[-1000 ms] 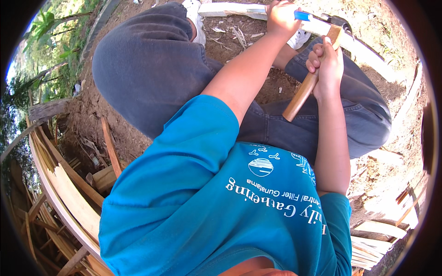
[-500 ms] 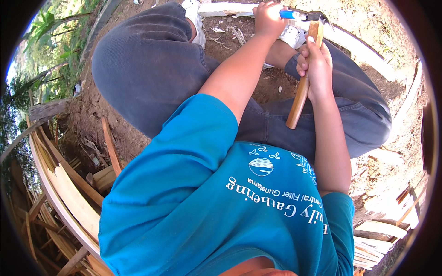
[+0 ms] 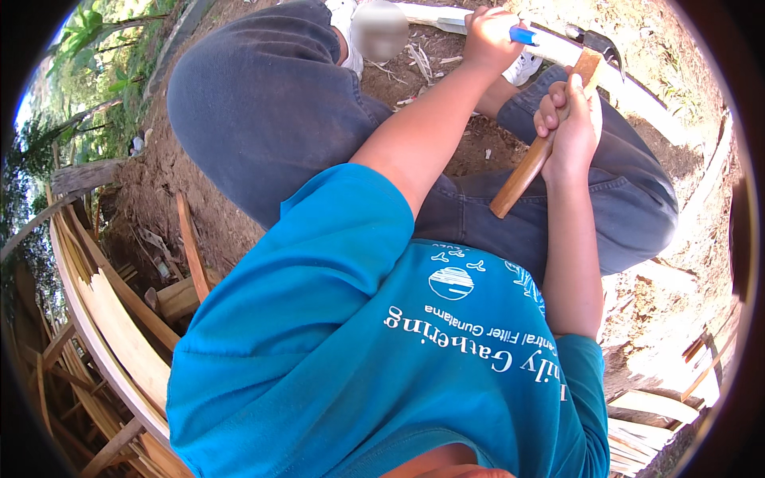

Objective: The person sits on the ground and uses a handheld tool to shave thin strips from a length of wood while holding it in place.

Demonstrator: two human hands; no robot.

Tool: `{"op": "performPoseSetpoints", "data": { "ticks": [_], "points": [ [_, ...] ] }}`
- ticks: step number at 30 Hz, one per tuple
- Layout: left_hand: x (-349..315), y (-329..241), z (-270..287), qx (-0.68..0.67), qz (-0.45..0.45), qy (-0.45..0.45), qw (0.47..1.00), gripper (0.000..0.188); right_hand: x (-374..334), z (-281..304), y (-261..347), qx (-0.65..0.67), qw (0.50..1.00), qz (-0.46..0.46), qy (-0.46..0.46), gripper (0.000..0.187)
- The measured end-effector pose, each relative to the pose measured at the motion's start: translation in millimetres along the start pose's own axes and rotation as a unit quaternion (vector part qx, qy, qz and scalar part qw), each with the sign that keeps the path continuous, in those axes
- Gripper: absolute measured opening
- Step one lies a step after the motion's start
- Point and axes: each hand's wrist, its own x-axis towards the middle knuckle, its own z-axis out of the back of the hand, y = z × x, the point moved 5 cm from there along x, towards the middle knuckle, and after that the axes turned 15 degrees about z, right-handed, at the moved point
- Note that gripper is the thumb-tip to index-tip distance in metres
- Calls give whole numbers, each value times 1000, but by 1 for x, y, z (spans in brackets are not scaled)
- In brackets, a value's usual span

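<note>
My left hand (image 3: pixel 492 41) is closed around a chisel, whose blue handle (image 3: pixel 523 36) sticks out on the right of the fist. Its blade end is mostly hidden by the hand, and it lies over a long pale wooden beam (image 3: pixel 558 48) on the ground. My right hand (image 3: pixel 572 123) grips the brown wooden handle of a hammer (image 3: pixel 522 179) with the thumb along it. The dark metal head (image 3: pixel 596 41) is up and to the right of the chisel's handle end, apart from it.
My bent legs (image 3: pixel 255 103) in dark trousers frame the work, with white shoes by the beam. Wood shavings (image 3: pixel 421 60) lie on the soil. Split boards (image 3: pixel 119 327) are piled at the lower left, and more pale strips (image 3: pixel 645 422) lie at the lower right.
The hammer has moved right, and its head has come away from the chisel's handle end. My left hand with the chisel has shifted a little right and nearer.
</note>
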Motion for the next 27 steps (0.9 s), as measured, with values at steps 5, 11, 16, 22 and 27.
{"op": "performPoseSetpoints", "data": {
  "ticks": [5,11,16,22,27],
  "points": [
    [6,4,2,-24,14,-15,999,11,-5,-6,-9,-3,998,-49,32,25],
    [0,1,5,-15,11,6,1000,4,-8,-9,-18,2,995,-73,63,24],
    [-2,16,-1,-2,14,1,1000,4,-8,-10,-14,17,998,-46,27,24],
    [-5,16,-1,16,-4,17,1000,5,-6,-5,-21,19,997,-72,29,13],
    [-4,15,-1,31,19,30,999,5,-8,-9,-21,15,999,-24,-21,21]
  ]
}}
